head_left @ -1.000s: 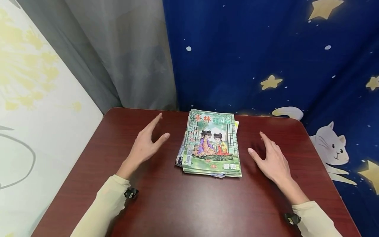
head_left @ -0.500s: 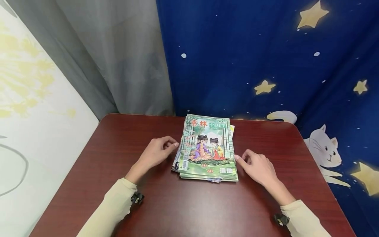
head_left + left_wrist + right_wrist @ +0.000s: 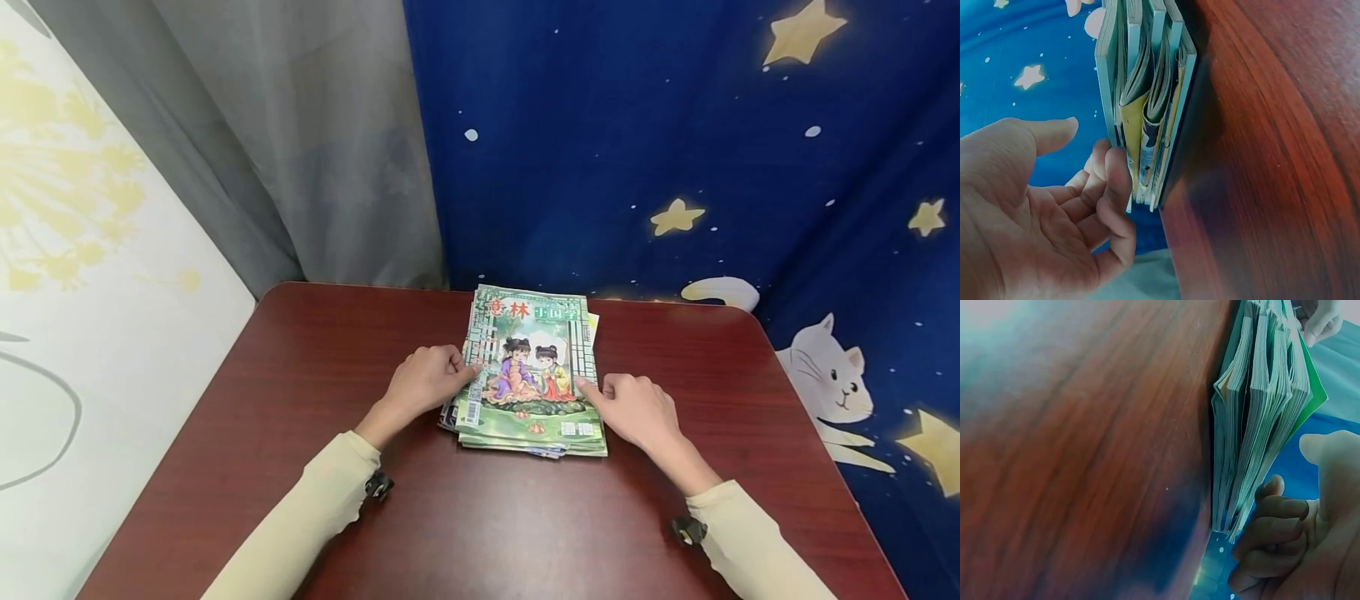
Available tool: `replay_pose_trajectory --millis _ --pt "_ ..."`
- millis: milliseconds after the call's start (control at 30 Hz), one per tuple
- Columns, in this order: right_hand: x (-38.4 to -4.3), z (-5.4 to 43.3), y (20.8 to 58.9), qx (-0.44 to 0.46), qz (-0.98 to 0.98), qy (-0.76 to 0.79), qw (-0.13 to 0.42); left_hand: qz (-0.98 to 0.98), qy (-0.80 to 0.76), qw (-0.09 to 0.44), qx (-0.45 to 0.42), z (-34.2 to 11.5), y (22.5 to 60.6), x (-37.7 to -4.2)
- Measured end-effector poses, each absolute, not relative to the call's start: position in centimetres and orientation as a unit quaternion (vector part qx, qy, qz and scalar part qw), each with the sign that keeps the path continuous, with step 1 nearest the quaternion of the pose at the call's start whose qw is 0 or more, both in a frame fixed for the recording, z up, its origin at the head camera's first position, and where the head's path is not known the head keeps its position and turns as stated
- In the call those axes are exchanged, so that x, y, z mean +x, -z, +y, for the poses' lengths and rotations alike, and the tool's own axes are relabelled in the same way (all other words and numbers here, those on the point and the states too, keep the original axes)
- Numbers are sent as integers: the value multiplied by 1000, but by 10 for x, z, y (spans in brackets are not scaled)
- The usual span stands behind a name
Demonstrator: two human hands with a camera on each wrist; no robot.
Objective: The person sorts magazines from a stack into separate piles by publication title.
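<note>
Green is shown uppermost on the stack of magazines (image 3: 532, 367), which is set near the far edge of the dark red table (image 3: 487, 533) and is flanked by 2 hands. Lower copies are left jutting out unevenly at the near and left edges, and 1 pale corner is exposed at the right. By the left hand (image 3: 422, 382), the side of the stack is met with loosely bent fingers; in the left wrist view its thumb is held apart from them, so no closed grip is seen. At the opposite side, the fingers of the right hand (image 3: 637, 408) are curled and its thumb is stretched toward the cover; whether the stack is gripped cannot be told. The step in hand is judged to be a taking of hold, or a squaring, from 2 sides. For the next move, even pressure from both hands appears to be called for, with the loose inner copies caught together, since slippage of the middle copies is judged likely.
</note>
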State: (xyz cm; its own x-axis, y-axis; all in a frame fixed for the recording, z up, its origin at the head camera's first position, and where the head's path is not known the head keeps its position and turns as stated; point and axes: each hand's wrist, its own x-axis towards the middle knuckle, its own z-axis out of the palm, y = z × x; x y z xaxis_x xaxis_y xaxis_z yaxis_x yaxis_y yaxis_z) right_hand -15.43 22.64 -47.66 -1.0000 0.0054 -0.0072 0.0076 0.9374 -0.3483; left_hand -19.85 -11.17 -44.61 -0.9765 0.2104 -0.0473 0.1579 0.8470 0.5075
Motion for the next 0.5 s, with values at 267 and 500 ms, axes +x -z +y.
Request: replay_pose_trajectory --millis 267,500 --pt "-163 219 478 3 986 168 20 968 -233 45 80 -105 447 -206" --pt "-165 216 481 2 986 163 21 973 -219 36 69 -101 450 -209"
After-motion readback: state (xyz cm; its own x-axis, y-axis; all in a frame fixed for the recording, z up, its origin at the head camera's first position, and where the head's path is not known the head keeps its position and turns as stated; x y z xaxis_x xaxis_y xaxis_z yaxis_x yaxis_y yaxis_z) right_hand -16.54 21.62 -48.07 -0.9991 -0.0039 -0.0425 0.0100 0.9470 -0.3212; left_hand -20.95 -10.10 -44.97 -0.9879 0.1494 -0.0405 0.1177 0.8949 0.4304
